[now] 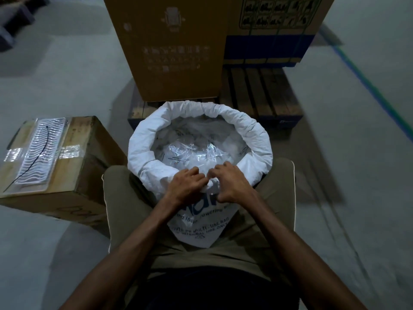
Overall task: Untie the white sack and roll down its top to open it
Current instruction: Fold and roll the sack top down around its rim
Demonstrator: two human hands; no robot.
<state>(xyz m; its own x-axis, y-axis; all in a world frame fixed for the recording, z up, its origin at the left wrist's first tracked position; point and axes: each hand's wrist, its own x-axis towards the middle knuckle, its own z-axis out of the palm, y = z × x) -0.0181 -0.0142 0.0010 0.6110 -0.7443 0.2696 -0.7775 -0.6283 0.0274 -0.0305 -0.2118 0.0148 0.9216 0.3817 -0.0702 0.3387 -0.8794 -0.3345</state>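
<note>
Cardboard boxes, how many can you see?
3. One small box sits on the floor to the left of the white sack. Two tall boxes stand behind the sack: one in the middle, one on its right. More may be hidden.

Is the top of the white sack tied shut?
No: the white sack stands open with its top rolled into a thick rim, and clear plastic packets show inside.

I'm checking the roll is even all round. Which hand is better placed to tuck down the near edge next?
Either, marginally the right hand: its fingers curl over the bunched near rim of the white sack. The left hand grips beside it, so both probably work together.
</note>
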